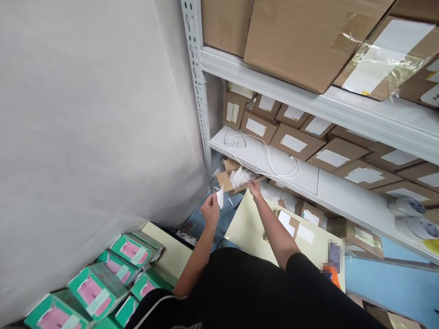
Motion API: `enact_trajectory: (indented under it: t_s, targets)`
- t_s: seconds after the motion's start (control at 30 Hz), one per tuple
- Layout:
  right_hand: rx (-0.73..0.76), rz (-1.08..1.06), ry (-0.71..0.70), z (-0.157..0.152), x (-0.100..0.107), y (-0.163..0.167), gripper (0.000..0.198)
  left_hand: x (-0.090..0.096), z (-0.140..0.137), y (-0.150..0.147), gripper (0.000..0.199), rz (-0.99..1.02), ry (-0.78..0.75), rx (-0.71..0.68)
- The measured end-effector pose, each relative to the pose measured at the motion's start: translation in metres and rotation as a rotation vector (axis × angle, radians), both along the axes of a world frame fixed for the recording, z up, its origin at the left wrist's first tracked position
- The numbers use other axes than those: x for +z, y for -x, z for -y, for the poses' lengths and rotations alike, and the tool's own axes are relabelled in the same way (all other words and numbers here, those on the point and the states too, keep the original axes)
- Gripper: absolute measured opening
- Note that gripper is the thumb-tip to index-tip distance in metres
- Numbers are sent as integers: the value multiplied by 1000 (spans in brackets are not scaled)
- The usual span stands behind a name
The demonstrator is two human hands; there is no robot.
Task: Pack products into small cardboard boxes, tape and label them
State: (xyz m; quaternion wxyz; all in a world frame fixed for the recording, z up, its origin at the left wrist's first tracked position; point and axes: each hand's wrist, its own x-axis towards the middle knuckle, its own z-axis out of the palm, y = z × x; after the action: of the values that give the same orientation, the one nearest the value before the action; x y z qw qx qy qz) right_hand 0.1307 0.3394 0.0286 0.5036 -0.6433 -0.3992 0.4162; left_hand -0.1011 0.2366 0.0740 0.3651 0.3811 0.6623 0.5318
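Head view: pale surface (pixel 241 224), shelved cartons (pixel 313 146) (labels (pixel 292 143) were unreadable).
Left grip (pixel 210 210) pinched white paper (pixel 220 197); right grip (pixel 254 188), I couldn't tell.

- Cannot make out any wording, brand or number for certain.
- On brown cardboard boxes (pixel 310 147) along the middle shelf: white rectangular labels (pixel 256 127), too small to read.
- On green boxes with pink panels (pixel 91 287), lower left: white stickers (pixel 98 301), likewise unreadable.
- On a white label (pixel 432 95), upper right: dark mark, cut off by the edge.
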Motion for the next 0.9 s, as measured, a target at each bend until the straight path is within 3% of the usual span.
enact_trajectory:
  t_s: [0.13,0.23,0.37,0.47,0.53,0.63,0.77,0.9]
  targets:
    - [100,-235,246,65,2,10,45,-16,-4,-17,36,-258,-113,-189]
    - [144,-440,271,118,9,14,53,-30,-1,-49,29,-423,-292,-457]
    - [-148,-552,158,167,18,0,43,-46,15,-98,24,-553,-473,-827]
    - [-427,-531,112,192,14,-21,34,-54,29,-127,26,-558,-510,-1043]
    - [-567,-527,99,206,7,-34,33,-61,35,-142,30,-507,-463,-1111]
    - [-675,-509,108,224,-6,-51,33,-76,41,-161,36,-325,-252,-1078]
    - [-680,-484,146,248,-25,-71,34,-104,46,-185,39,1,152,-1034]
    - [-666,-443,228,269,-49,-92,40,-131,61,-210,33,166,335,-1100]
